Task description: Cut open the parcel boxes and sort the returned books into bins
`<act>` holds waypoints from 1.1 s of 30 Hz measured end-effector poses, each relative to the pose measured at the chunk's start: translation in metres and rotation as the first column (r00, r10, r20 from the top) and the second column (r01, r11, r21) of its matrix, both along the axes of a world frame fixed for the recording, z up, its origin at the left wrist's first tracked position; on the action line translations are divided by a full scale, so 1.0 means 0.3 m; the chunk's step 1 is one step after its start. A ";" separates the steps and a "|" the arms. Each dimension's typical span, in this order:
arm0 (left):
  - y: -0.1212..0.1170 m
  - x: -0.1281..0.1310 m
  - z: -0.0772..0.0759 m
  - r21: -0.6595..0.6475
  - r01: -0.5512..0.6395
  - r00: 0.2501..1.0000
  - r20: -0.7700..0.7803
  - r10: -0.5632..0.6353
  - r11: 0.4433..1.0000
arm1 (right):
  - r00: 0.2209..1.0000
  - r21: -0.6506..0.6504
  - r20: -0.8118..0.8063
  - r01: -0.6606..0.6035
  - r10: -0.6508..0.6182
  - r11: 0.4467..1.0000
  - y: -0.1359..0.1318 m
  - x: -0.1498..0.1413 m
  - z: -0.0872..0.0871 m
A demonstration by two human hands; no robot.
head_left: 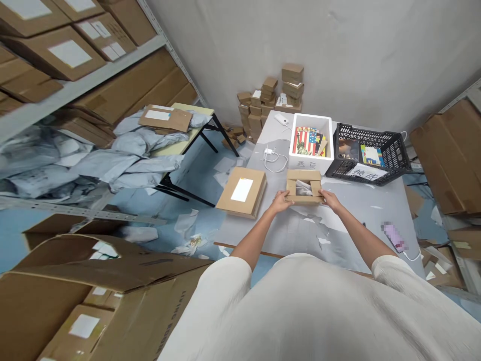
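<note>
Gripped at its left and right ends by the left hand (281,201) and the right hand (330,199) is a small brown cardboard box (303,175); both hands are closed on it. It is held over the near-middle part of a grey rectangular tabletop (270,233); whether its bottom is touching there cannot be told. Through the gap between its flaps, something greyish-white (304,188) is seen, but it is too small to be identified.

With this small box taken as the clock centre, a big open brown carton (150,296) is found at eight o'clock, beside the table. At four o'clock, a flat purple blurred object (394,236) is laid on the tabletop. At nine o'clock, a flat brown cardboard package (242,206) with a white label is placed, near the left hand. Just beyond the small box, at twelve o'clock, a white foam box (313,164) is standing, in which colourful books (310,143) are kept. At two o'clock, a black plastic crate (393,150) is seen. At ten o'clock, a white charger (269,151) with cable is left. Farther, at eleven o'clock, small brown boxes (268,100) are stacked by the wall.
</note>
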State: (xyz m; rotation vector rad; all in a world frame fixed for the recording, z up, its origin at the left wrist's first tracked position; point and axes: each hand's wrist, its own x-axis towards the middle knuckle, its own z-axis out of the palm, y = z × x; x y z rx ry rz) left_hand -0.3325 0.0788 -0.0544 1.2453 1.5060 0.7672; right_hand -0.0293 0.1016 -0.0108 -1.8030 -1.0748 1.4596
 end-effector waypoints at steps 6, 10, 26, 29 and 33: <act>-0.084 0.098 0.022 0.031 -0.177 0.984 -0.029 0.177 0.984 | 0.999 -0.058 -0.018 -0.052 0.051 0.997 -0.083 0.086 -0.006; -0.160 0.177 0.038 0.028 -0.272 0.956 -0.106 0.273 0.962 | 0.998 -0.007 -0.009 -0.058 0.058 0.998 -0.148 0.134 -0.018; -0.414 0.457 0.061 0.134 -0.289 0.941 -0.141 0.307 0.948 | 0.997 0.232 -0.037 0.081 -0.074 0.969 -0.444 0.365 -0.074; -0.417 0.513 0.069 0.179 -0.236 0.954 -0.143 0.263 0.955 | 0.990 0.271 -0.040 0.144 -0.138 0.952 -0.490 0.421 -0.085; -0.385 0.596 0.084 0.211 -0.140 0.978 -0.125 0.169 0.967 | 0.968 0.337 -0.010 0.238 -0.249 0.911 -0.553 0.505 -0.078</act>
